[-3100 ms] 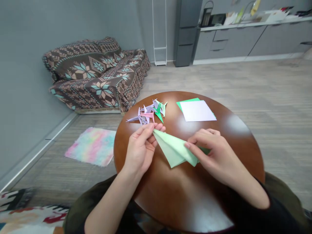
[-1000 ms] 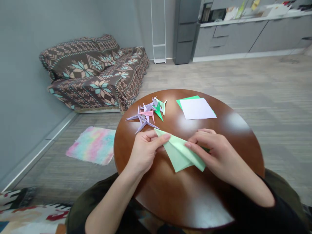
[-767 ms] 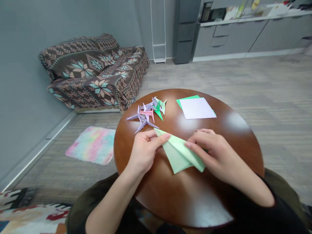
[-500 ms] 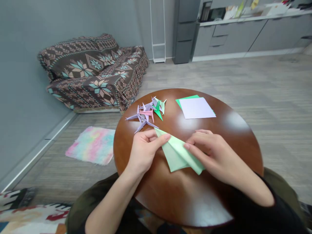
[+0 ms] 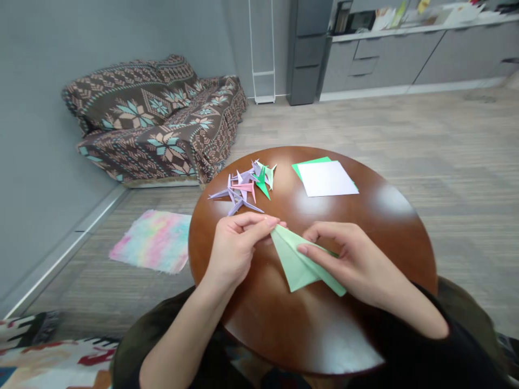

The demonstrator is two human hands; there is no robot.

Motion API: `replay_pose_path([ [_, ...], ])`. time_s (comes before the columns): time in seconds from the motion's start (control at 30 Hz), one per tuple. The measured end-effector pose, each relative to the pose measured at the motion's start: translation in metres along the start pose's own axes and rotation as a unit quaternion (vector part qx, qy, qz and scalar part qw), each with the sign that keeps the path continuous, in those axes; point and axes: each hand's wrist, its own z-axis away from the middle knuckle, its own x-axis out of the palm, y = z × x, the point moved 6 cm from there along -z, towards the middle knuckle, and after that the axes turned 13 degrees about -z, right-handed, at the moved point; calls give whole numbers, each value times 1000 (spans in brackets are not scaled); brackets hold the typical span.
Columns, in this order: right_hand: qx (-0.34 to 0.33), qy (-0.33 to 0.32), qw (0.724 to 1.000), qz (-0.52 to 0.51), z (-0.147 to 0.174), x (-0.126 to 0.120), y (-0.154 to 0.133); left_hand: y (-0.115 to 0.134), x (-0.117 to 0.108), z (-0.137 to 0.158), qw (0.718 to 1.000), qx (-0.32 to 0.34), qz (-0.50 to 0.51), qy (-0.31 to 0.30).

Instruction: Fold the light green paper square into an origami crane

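A light green sheet of origami paper (image 5: 298, 265), partly folded, is held above the near half of the round brown table (image 5: 279, 324). My left hand (image 5: 241, 240) pinches its narrow pointed corner between thumb and fingers. On the paper's right side, my right hand (image 5: 352, 259) grips the folded layers, thumb on top and fingers behind. A crease runs lengthwise from the pointed corner, and the lower edge fans out in two flaps. Beyond my left hand lies a cluster of small folded paper cranes (image 5: 243, 189) in purple, pink and green.
Flat square paper sheets (image 5: 328, 179), white-lilac over green, lie at the table's far right. A sofa with a patterned cover (image 5: 162, 119) stands at the back left. A pastel fluffy mat (image 5: 152, 241) lies on the floor; grey kitchen cabinets (image 5: 389, 62) line the far wall.
The light green paper has shifted slightly right and toward me. My left fingers now pinch right at its tip, and my right thumb sits a little further left along the fold.
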Motion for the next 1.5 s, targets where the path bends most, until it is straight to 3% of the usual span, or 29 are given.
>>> replay_pose_path([
  [0.13, 19, 8, 999, -25, 0, 0, 2, 9, -13, -3, 998, 26, 39, 47],
  [0.3, 37, 18, 996, -85, 0, 1, 4, 0, 10, 5, 995, 15, -64, -81],
  [0.4, 46, 16, 992, -116, 0, 2, 3, -5, 18, 10, 988, 23, -120, -93],
  [0.8, 62, 35, 991, -117, -1, 2, 7, -11, 16, 8, 993, 12, -109, -49],
  [1.07, 30, 19, 998, -51, -1, 2, 3, -12, 15, 4, 1000, -6, -4, -10],
  [1.3, 49, 2, 996, -72, 0, 8, 7, 4, -19, -8, 993, 25, 50, 107],
  [1.37, 64, 16, 992, -109, 0, 7, 9, 6, -17, -9, 997, 24, 31, 61],
  [1.5, 83, 29, 980, -176, -2, 8, 10, -2, 10, 1, 992, 0, -78, -99],
])
